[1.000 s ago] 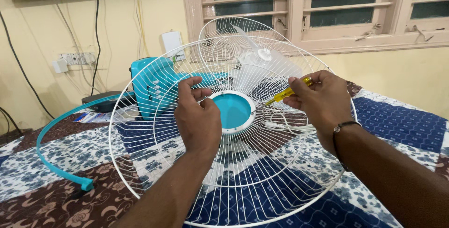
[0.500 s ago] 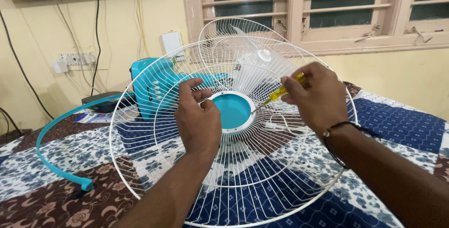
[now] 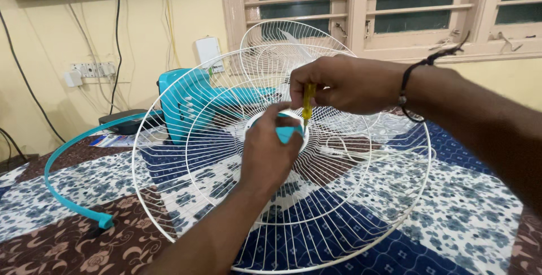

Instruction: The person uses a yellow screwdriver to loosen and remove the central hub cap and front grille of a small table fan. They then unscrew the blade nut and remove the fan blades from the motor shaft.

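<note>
- Swinging up and across since a moment earlier, the right hand (image 3: 344, 83) now reaches in from above the white wire fan guard (image 3: 186, 156), its yellow-handled screwdriver (image 3: 307, 101) turned from slanting to nearly upright.
- Right fingers pinch the screwdriver's handle; its tip points down at the guard's teal hub (image 3: 288, 134).
- Shifted rightward, the left hand (image 3: 270, 151) covers most of the hub, fingers curled against it, just beside the screwdriver tip.
- Held tilted, the guard stands over a patterned bed (image 3: 474, 207).
- Behind it stand a teal fan body (image 3: 183, 103) and a second wire guard (image 3: 271, 38); a teal rim ring (image 3: 62, 190) lies at left.
</note>
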